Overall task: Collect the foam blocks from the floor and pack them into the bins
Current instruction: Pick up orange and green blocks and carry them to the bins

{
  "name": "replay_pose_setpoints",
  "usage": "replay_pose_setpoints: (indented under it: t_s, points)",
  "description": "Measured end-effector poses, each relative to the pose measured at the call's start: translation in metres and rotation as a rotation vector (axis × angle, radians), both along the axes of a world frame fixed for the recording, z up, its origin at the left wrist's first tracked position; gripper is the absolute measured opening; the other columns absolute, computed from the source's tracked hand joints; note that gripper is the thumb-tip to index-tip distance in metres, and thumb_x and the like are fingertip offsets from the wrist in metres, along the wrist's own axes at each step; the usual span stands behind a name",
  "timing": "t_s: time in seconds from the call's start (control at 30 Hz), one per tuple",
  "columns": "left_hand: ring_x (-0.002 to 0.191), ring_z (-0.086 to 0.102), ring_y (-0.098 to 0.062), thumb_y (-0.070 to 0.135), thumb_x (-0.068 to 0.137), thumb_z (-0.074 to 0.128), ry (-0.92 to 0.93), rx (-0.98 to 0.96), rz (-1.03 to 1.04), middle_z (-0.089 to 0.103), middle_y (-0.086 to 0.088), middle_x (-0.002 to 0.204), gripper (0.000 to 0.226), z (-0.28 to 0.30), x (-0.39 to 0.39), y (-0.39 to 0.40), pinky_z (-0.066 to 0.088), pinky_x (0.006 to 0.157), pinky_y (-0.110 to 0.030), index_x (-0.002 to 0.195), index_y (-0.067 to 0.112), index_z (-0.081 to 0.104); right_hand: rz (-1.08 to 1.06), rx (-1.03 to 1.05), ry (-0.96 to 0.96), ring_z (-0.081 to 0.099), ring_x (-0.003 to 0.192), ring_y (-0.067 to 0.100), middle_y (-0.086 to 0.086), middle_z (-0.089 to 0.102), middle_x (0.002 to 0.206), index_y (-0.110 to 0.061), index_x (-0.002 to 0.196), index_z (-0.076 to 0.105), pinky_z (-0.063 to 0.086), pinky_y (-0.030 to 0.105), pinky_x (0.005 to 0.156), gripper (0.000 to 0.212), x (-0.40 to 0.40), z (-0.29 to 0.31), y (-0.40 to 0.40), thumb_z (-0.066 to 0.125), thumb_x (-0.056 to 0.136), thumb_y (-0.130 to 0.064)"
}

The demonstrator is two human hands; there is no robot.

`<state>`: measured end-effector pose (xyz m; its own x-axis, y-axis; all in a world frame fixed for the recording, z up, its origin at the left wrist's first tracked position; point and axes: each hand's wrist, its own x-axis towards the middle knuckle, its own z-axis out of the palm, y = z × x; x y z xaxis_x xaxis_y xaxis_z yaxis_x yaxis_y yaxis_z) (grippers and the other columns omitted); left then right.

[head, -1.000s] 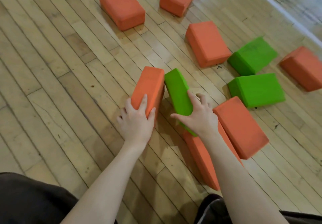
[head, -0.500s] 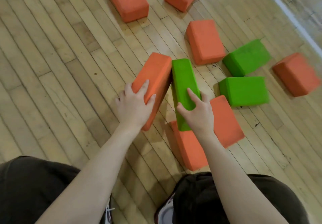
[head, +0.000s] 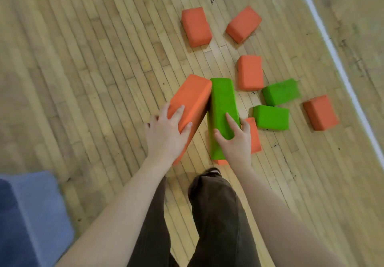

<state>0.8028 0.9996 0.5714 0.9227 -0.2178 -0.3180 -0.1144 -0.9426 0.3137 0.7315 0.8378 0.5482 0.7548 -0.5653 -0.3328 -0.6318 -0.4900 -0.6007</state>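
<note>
Foam blocks are carried best pressed together: orange block (head: 190, 108) gripped by the left hand (head: 166, 135), green block (head: 222, 111) by the right hand (head: 234, 140), fingers curled over their near ends.

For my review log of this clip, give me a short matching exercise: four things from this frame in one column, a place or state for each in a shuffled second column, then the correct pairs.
Column 1
1. left hand
2. right hand
3. white line
4. blue object

Column 2
A. runs along the floor's right side
B. grips the held green block
C. sits at the lower left corner
D. grips the held orange block

Pairs: 1-D, 2-B, 3-A, 4-C
</note>
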Motion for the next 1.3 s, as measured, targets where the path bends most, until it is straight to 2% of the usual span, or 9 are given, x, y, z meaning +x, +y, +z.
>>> replay_pose_setpoints:
  t_s: [0.2,0.3,0.43,0.57,0.7,0.87,1.0,1.13,1.3]
  points:
    - [0.12,0.042,-0.033,0.055,0.09,0.046,0.016,0.031,0.1,0.029,0.003,0.148,0.054,0.047,-0.029,0.05,0.031,0.099,-0.043,0.14,0.036,0.038,0.114,0.026,0.029,0.029,0.132,0.025,0.006,0.029,0.147,-0.031,0.139,0.045,0.032,0.033,0.101,0.058,-0.016,0.041,0.043,0.065,0.085,-0.038]
    - [0.121,0.042,-0.034,0.054,0.09,0.047,0.012,0.007,0.231,0.028,0.002,0.149,0.055,0.055,-0.058,0.066,0.032,0.1,-0.044,0.14,0.035,0.038,0.25,0.056,0.03,0.029,0.133,0.024,0.005,0.029,0.146,-0.032,0.14,0.043,0.033,0.035,0.103,0.06,-0.03,0.045,0.051,0.065,0.085,-0.039]
    - [0.124,0.042,-0.032,0.055,0.09,0.045,0.017,-0.023,0.53,0.026,0.0,0.149,0.056,0.06,-0.128,0.092,0.033,0.103,-0.047,0.141,0.034,0.037,0.515,0.074,0.032,0.033,0.132,0.027,0.004,0.027,0.148,-0.034,0.14,0.042,0.039,0.044,0.103,0.06,-0.047,0.046,0.065,0.064,0.084,-0.042]
    - [0.121,0.042,-0.035,0.054,0.089,0.047,0.059,0.034,0.823,0.03,0.0,0.147,0.053,0.075,-0.21,0.118,0.031,0.101,-0.046,0.138,0.035,0.04,0.816,0.059,0.039,0.037,0.129,0.03,0.005,0.026,0.148,-0.036,0.139,0.042,0.041,0.046,0.101,0.061,-0.07,0.051,0.103,0.063,0.083,-0.045]
    - [0.118,0.044,-0.033,0.053,0.087,0.051,0.033,0.058,1.132,0.034,0.002,0.143,0.051,0.093,-0.289,0.151,0.031,0.098,-0.045,0.135,0.037,0.045,1.106,0.105,0.054,0.034,0.132,0.027,0.006,0.027,0.148,-0.034,0.139,0.045,0.038,0.038,0.103,0.059,-0.105,0.063,0.161,0.064,0.084,-0.043]
    - [0.118,0.043,-0.034,0.053,0.086,0.052,0.006,0.061,1.527,0.035,0.001,0.141,0.051,0.097,-0.381,0.184,0.033,0.098,-0.047,0.134,0.037,0.045,1.468,0.13,0.063,0.035,0.132,0.026,0.006,0.029,0.147,-0.034,0.138,0.045,0.037,0.042,0.105,0.059,-0.149,0.074,0.253,0.064,0.083,-0.044]
    - [0.115,0.046,-0.033,0.052,0.087,0.052,-0.012,0.062,1.8,0.037,0.001,0.141,0.049,0.088,-0.433,0.214,0.034,0.094,-0.046,0.132,0.034,0.047,1.689,0.162,0.054,0.037,0.131,0.026,0.01,0.033,0.144,-0.029,0.137,0.047,0.033,0.037,0.108,0.059,-0.181,0.076,0.332,0.068,0.083,-0.039]
    - [0.118,0.043,-0.033,0.051,0.088,0.051,0.01,0.055,1.978,0.035,-0.001,0.143,0.049,0.08,-0.458,0.269,0.032,0.096,-0.047,0.133,0.034,0.046,1.801,0.169,0.072,0.042,0.126,0.025,0.008,0.038,0.138,-0.028,0.135,0.05,0.039,0.041,0.104,0.058,-0.201,0.066,0.409,0.069,0.081,-0.038]
    - [0.118,0.041,-0.033,0.051,0.088,0.051,0.003,0.016,2.021,0.032,-0.002,0.144,0.049,0.078,-0.465,0.352,0.032,0.097,-0.047,0.133,0.031,0.046,1.788,0.209,0.09,0.042,0.125,0.021,0.006,0.039,0.137,-0.028,0.135,0.05,0.043,0.04,0.101,0.056,-0.205,0.062,0.493,0.069,0.082,-0.037]
